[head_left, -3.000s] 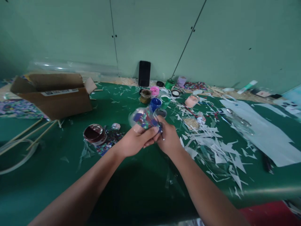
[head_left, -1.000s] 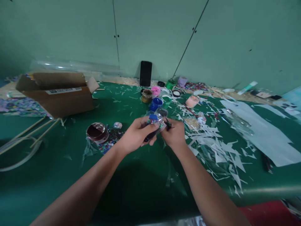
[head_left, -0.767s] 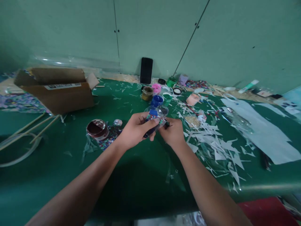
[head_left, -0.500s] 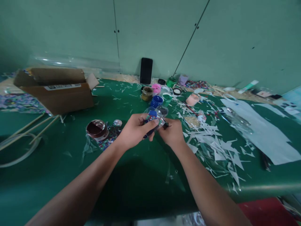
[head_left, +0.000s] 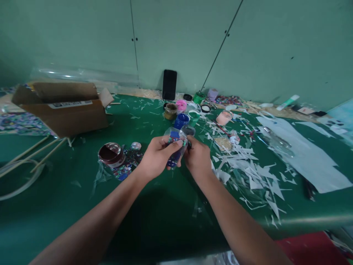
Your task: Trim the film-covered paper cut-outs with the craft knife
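My left hand [head_left: 156, 156] pinches a dark blue, colourfully patterned piece with a clear plastic margin [head_left: 175, 149], thumb on top and fingers beneath. Close against its right edge is my right hand [head_left: 198, 156], closed on a dark-handled tool [head_left: 189, 145] that looks like small scissors; the fingers cover most of it. Just beyond the hands stand an open jar of blue paint [head_left: 182, 120] and a round clear lid [head_left: 188, 130]. Left of my left hand, a jar with dark red paint [head_left: 111, 154] rests beside patterned scraps [head_left: 121, 171].
White and clear offcuts [head_left: 250, 165] litter the green tabletop [head_left: 154, 217] on the right, near a large white sheet [head_left: 298, 154]. A cardboard box [head_left: 66, 117] stands at left with thin sticks [head_left: 45, 154] before it. A phone [head_left: 169, 84] leans on the back wall.
The patterned piece has turned more upright in my left hand, showing more of its face and clear margin. My right hand has stayed close to its edge. The view has shifted slightly.
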Demonstrator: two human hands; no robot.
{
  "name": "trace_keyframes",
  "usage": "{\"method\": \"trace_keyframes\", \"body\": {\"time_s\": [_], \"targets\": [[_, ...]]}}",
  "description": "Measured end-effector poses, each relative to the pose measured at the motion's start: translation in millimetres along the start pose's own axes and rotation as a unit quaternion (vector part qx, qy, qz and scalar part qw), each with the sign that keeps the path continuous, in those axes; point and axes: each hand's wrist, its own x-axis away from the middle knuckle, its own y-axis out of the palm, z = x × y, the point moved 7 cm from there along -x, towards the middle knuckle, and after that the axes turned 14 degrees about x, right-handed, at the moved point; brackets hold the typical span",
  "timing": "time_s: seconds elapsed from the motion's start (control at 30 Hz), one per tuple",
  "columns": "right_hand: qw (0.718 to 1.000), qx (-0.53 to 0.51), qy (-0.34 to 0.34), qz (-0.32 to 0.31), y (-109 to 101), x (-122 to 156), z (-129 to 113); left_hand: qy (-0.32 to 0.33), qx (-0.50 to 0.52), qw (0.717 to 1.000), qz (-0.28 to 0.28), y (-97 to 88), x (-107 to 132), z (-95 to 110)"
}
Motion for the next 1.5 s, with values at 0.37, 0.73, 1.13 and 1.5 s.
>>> {"method": "trace_keyframes", "body": {"time_s": [0.37,0.73,1.13,1.5], "targets": [[1.0,-0.021,-0.004,0.007,-0.8,0.7,-1.7,-0.014,0.026,1.0,-0.009,3.1,0.9,-1.3],[0.996,-0.088,-0.01,-0.006,1.4,1.2,0.0,-0.056,0.065,0.996,-0.04,5.9,2.1,-14.7],[0.99,-0.119,-0.039,-0.061,3.7,-4.4,0.6,-0.049,-0.037,0.998,-0.005,-4.0,0.1,-9.3],[0.993,-0.09,-0.017,-0.073,4.8,-3.9,2.7,-0.066,-0.078,0.993,-0.051,-2.0,0.7,-5.0]]}}
